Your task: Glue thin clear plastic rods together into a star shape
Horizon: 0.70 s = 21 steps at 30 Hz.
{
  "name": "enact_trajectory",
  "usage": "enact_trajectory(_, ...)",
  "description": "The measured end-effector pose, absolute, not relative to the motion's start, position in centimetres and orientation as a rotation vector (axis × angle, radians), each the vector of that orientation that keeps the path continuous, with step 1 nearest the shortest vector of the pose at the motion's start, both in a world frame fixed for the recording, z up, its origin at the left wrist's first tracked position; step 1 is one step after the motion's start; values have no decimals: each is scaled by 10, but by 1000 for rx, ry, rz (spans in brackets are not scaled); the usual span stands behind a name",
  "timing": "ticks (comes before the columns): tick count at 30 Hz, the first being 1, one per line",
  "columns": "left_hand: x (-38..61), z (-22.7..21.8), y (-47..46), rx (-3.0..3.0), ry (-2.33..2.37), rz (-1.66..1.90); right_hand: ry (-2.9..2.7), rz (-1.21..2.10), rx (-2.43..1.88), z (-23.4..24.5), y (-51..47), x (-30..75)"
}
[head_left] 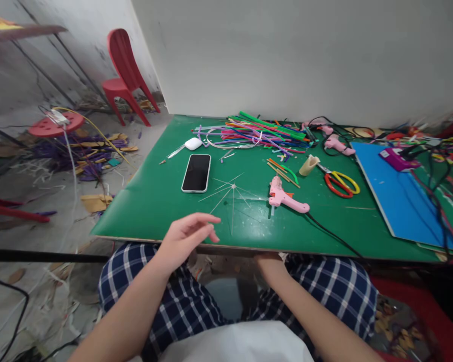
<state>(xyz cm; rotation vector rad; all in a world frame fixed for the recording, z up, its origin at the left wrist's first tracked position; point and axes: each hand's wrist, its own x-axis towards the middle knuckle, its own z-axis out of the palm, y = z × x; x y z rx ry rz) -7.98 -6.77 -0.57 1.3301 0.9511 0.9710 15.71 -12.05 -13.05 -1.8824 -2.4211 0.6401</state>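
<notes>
My left hand [191,235] hovers over the front edge of the green table, its fingers loosely bent and apart with nothing in them. Just beyond its fingertips, a spoked star of thin pale wires or sticks [233,186] rests on the tabletop. My right hand [271,264] reaches beneath the table's front edge, so its fingers are hidden. A pink hot glue gun [289,200] lies to the right of the star, its black cord trailing toward the front. To the star's left is a phone [197,173] with a dark screen.
Colourful pipe cleaners [256,134] are heaped at the back against the wall. Red-and-yellow scissors [342,183], a beige roll [308,165] and a second pink glue gun [337,144] lie on the right. A purple power socket [399,159] sits on a blue board [394,201] among cords.
</notes>
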Motion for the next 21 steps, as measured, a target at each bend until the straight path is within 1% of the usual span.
enact_trajectory(3, -76, 8, -37, 1468, 1028, 1127, -2430, 786, -1858, -115, -130, 162)
enact_trajectory(5, -69, 16, -13, 1538, 1017, 1203, -2455, 886, -1757, -94, -133, 166)
enact_trajectory(8, -61, 21, 21, 1743, 1036, 1118, -2466, 1069, -1521, -51, -126, 183)
enact_trajectory(9, -59, 21, 29, 1798, 1059, 1064, -2331, 1141, -1477, -37, -119, 193)
enact_trajectory(10, -59, 19, 36, 1831, 1096, 1025, -2194, 1065, -1519, -25, -109, 203)
enact_trajectory(12, -60, 11, 42, 1820, 1147, 1024, -2009, 580, -1695, -9, -85, 225)
enact_trajectory(13, -62, 7, 43, 1799, 1176, 1038, -1996, 379, -1762, -6, -71, 235)
enact_trajectory(15, -66, -2, 42, 1750, 1251, 1064, -2087, 159, -1883, -8, -45, 251)
enact_trajectory(17, -68, -8, 41, 1711, 1321, 1063, -2132, 145, -1918, -17, -25, 259)
enact_trajectory(21, -69, -13, 41, 1693, 1353, 1005, -2197, 235, -1908, -33, -7, 261)
